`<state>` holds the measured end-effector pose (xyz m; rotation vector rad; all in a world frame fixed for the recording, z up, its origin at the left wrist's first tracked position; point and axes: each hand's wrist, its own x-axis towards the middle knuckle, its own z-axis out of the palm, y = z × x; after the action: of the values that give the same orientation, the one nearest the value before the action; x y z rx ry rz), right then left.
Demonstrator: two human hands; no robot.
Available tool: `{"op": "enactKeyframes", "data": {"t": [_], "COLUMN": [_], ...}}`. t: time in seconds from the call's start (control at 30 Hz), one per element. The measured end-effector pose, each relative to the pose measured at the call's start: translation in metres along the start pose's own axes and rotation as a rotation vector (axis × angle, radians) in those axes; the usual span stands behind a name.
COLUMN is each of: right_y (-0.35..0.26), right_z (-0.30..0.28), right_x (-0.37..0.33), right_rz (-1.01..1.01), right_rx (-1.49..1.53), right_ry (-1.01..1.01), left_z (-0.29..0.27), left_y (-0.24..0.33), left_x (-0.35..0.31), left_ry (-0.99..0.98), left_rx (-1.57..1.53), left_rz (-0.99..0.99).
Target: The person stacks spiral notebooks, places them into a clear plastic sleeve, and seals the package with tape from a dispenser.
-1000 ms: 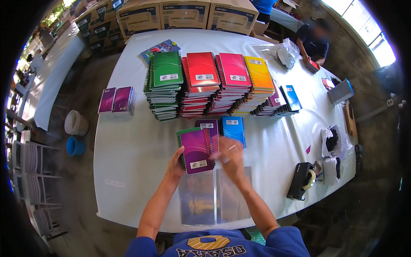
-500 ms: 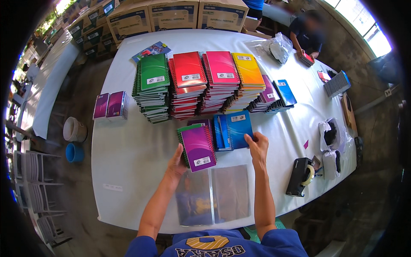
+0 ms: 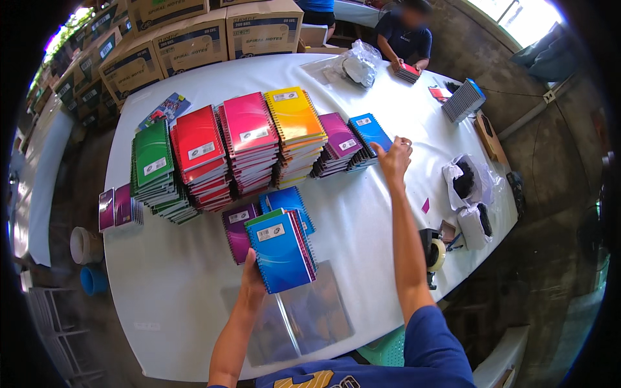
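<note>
Left hand [image 3: 253, 277] pinches the notebook bundle [image 3: 277, 252] over the clear sleeve's [image 3: 323, 301] far edge, probably light, stiff, slippery, best clasped by both long sides, while the right hand [image 3: 395, 161], grip unclear, hovers by the blue pile [image 3: 369, 132].

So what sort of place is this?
Probably a packing workshop: stacks of spiral notebooks sorted by colour on a big table, cardboard boxes piled behind, and a tape dispenser.

The left grip [image 3: 253, 277] is clasped, while the right grip [image 3: 394, 158] reaches farther forward, thumb [image 3: 377, 149] spread from bent fingers [image 3: 402, 146].
</note>
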<state>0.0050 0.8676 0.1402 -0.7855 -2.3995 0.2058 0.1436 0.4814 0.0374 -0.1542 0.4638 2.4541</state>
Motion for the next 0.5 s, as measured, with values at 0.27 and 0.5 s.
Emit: {"op": "enactKeyframes", "data": {"t": [0.27, 0.5], "right_y": [0.049, -0.042], "right_z": [0.038, -0.119], "right_x": [0.070, 0.000], "right_rz": [0.037, -0.679], "right_rx": [0.259, 0.829], "right_ry": [-0.025, -0.517], "left_z": [0.010, 0.000], "left_y": [0.000, -0.009], "left_x": [0.004, -0.003], "left_ry": [0.042, -0.102], "left_rx": [0.194, 0.164], "left_rz": [-0.025, -0.163]}}
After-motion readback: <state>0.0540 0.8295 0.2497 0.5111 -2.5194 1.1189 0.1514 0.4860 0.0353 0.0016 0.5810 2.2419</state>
